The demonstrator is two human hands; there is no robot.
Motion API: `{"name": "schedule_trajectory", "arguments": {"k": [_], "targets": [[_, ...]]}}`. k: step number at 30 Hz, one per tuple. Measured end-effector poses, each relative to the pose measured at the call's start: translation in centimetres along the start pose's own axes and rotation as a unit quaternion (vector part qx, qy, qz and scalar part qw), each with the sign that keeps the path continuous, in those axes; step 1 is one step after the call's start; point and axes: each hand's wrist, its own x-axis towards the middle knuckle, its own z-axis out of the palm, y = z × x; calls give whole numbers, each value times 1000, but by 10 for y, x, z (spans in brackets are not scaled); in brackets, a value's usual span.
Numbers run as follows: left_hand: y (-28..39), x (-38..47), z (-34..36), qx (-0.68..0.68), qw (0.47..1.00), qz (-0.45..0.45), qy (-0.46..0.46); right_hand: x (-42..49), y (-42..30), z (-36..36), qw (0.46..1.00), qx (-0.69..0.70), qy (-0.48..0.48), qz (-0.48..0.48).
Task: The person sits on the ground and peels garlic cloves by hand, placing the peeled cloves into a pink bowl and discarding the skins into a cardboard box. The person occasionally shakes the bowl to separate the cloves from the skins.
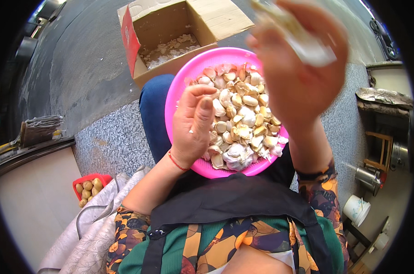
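Note:
A pink plastic basket (173, 113) rests on my lap, heaped with garlic cloves (250, 100) and loose papery skins. Near its front rim lies a whole garlic bulb (238, 157). Over the basket's left side is my left hand (194, 128), fingers curled with the thumb close to the index finger. Whether anything sits between those fingertips cannot be told. My right hand (297, 80), blurred by motion, is raised above the right rim. In it is a long pale object (311, 48), whitish at one end and yellowish at the other, too blurred to identify.
Beyond the basket stands an open cardboard box (176, 56) with garlic skins (171, 48) inside. At lower left are a red basket of potatoes (87, 190) and pale patterned fabric (87, 239). A white bucket (356, 209) and a metal pot (368, 178) stand at right.

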Motion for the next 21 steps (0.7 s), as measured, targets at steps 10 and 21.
{"name": "schedule_trajectory", "arguments": {"k": [10,21], "targets": [[3,-2,-7,-14,998,40,52,-25,37,-46,918,-69,-267,284],[-2,2,-11,-53,989,60,122,-148,1,-24,894,-229,-320,214]]}}
